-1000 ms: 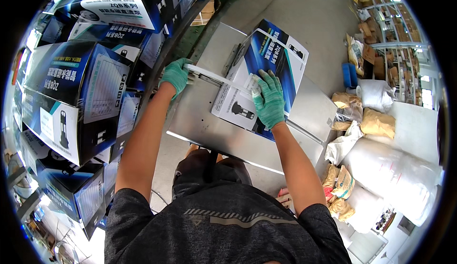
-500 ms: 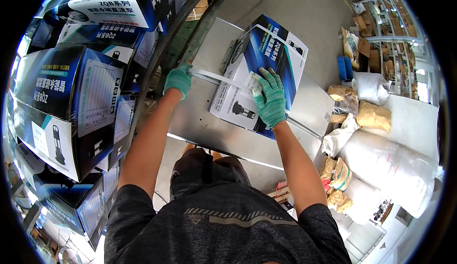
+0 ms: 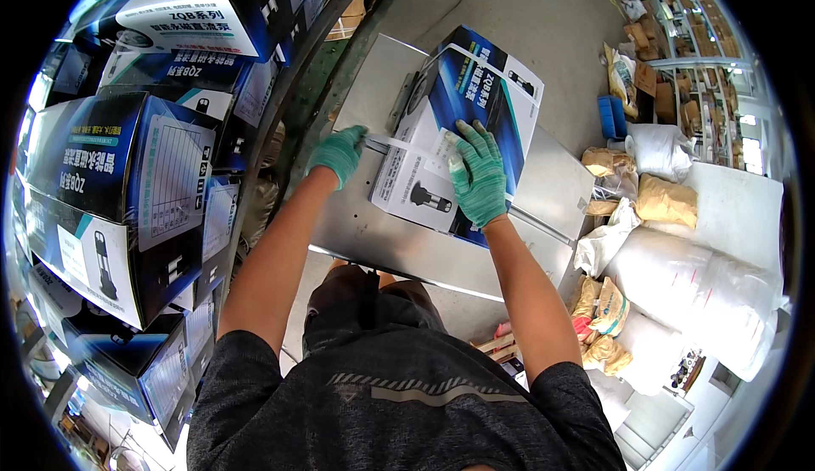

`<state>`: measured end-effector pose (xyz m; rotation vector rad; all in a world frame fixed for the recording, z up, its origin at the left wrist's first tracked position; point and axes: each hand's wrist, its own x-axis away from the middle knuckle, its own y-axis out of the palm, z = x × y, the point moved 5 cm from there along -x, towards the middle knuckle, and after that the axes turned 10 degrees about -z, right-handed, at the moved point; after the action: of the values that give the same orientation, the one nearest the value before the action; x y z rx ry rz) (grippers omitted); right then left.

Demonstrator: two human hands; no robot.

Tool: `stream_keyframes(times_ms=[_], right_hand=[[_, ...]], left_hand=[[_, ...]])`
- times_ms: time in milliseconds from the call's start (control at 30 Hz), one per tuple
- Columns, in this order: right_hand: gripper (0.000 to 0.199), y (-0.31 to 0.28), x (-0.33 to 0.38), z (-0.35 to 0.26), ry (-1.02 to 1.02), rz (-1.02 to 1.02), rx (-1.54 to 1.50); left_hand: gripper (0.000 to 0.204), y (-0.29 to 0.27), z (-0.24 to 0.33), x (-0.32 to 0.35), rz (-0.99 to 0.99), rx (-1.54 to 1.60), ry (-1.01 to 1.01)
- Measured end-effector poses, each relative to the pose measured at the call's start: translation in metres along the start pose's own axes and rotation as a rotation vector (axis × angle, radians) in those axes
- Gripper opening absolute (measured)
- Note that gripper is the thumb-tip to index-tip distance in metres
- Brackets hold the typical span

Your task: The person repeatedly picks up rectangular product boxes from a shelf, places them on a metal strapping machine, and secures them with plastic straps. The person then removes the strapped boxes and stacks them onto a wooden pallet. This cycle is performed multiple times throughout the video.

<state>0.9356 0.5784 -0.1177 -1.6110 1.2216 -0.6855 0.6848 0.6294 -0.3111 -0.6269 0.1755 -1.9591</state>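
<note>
"What's being handled, and how many of each?"

"One blue-and-white box [image 3: 463, 93], one white strap [image 3: 397, 142], and two hands on them, both green-gloved. The box sits around the middle of the metal table [image 3: 407, 238], and the strap runs leftward off its top. One more white band [image 3: 486, 65] crosses the box's far end"

"How are the hands holding?"

"The left hand [image 3: 338, 155] has its fingers pinched together on the strap, just left of the box. The right hand [image 3: 477, 174] lies palm down on the box top, fingers stretched out and close together; I can't tell whether it pins the strap underneath"

"And the room around?"

"On the left, beyond a dark rail [image 3: 287, 89], printed cartons [image 3: 93, 157] are stacked, at least four of them. The floor [image 3: 552, 30] is grey concrete. On the right I count one blue bin [image 3: 611, 119] and one big plastic-wrapped bundle [image 3: 671, 284], with several sacks [image 3: 666, 201] between; loaded shelves [image 3: 679, 47] stand far right"

"Where's there room to move?"

"Bare metal shows left of the box, along the table's near edge, and to the right. It's tightest on the left, where the rail passes near the left hand. Past the table's far edge there's open floor"
</note>
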Motion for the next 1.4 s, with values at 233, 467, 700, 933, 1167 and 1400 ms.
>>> stream_keyframes(times_ms=[233,467,700,933,1167,1400], right_hand=[[0.032,0.002,0.004,0.005,0.023,0.044,-0.024],[0.028,-0.001,0.008,0.018,0.078,0.153,-0.373],[0.031,-0.01,0.005,0.047,0.219,0.157,-1.13],[0.042,-0.038,-0.049,0.138,0.223,0.114,-0.189],[0.075,-0.026,-0.105,0.183,0.296,-0.067,0.238],[0.094,-0.044,-0.123,0.191,0.411,-0.288,0.185]], left_hand=[[0.035,0.026,0.067,0.031,-0.137,-0.011,0.086],[0.053,0.035,0.115,0.069,0.0,0.474,0.157],[0.061,0.056,0.113,0.074,0.104,0.345,0.232],[0.062,0.059,0.113,0.075,0.116,0.328,0.2],[0.06,0.058,0.135,0.086,0.113,0.392,0.105],[0.044,0.057,0.138,0.093,0.35,0.128,0.016]])
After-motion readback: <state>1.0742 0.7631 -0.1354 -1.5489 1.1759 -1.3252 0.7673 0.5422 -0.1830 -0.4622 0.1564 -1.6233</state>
